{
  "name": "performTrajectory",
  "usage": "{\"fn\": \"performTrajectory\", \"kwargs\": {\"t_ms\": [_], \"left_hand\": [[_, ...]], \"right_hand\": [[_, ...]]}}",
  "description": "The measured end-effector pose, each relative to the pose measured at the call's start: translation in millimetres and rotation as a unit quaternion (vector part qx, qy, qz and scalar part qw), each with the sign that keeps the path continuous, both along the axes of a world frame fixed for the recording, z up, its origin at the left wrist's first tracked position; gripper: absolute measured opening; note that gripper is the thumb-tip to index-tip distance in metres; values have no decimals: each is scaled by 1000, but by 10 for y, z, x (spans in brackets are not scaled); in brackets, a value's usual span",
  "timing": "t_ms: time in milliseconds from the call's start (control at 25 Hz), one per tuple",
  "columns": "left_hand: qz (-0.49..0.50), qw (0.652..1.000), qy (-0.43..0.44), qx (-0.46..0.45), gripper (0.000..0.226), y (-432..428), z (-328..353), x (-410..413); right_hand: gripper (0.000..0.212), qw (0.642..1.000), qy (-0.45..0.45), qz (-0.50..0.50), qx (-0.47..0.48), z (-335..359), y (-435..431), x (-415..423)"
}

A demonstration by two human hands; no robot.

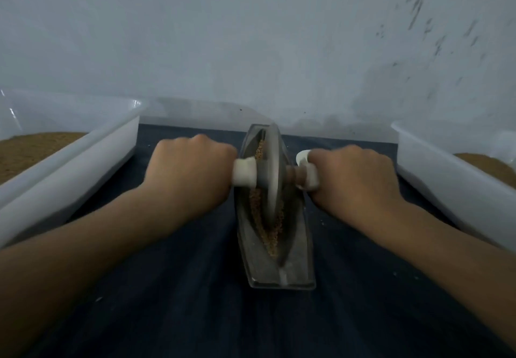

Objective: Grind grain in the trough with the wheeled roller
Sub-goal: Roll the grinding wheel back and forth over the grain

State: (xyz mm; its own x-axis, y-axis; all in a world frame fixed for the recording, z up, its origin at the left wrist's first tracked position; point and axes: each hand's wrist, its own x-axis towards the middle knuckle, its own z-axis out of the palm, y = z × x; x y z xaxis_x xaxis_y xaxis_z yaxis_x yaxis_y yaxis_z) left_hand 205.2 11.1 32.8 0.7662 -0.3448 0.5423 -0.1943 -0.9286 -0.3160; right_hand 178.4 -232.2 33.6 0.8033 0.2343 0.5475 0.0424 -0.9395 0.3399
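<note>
A narrow grey metal trough (290, 268) lies lengthwise on a dark blue cloth, pointing away from me. Brown grain (272, 232) lines its groove. The wheeled roller's grey disc (272, 173) stands upright in the groove at the trough's far half, with a white-wrapped handle sticking out on each side. My left hand (190, 173) grips the left handle (245, 173) and my right hand (354, 179) grips the right handle (308, 176). The frame is slightly motion-blurred.
A white plastic tub (83, 162) holding brown grain stands at the left. A second white tub (446, 176) with brown grain stands at the right. A pale wall rises just behind the trough. A few crumbs lie on the dark cloth (181, 288).
</note>
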Motion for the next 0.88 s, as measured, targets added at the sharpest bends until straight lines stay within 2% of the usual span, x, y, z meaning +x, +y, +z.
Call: {"fn": "performTrajectory", "kwargs": {"t_ms": [80, 240, 280, 400, 480, 560, 640, 720, 800, 880], "left_hand": [[15, 999, 20, -43, 6, -121, -27, 372], [24, 991, 73, -112, 7, -136, -47, 610], [16, 993, 65, -98, 3, -119, -46, 502], [-20, 999, 34, -15, 15, -59, 56, -24], [-77, 996, -34, 29, 27, 32, 151, -375], [-124, 989, -79, 22, 42, 97, 240, -571], [-107, 992, -61, 19, 45, 64, 221, -470], [-28, 998, -36, 47, 37, -46, 85, -178], [-8, 999, -40, 14, 20, -160, 0, 284], [-4, 1000, 0, -26, 10, -209, 25, 615]], "right_hand": [[6, 1000, -7, -11, 17, 34, 107, 433], [9, 999, 1, -30, -15, 248, 280, 705], [8, 999, 22, -24, 1, 230, 260, 593], [10, 995, 63, -2, 82, 46, 90, 5], [18, 996, 13, 32, 83, 1, 2, -385], [21, 993, -44, 67, 85, 59, -24, -570], [21, 993, -44, 66, 82, 66, -13, -469], [20, 998, -14, 3, 58, -68, 3, -185], [15, 997, 8, -22, 73, -104, 39, 268], [9, 996, 28, -22, 85, 25, 122, 618]]}}
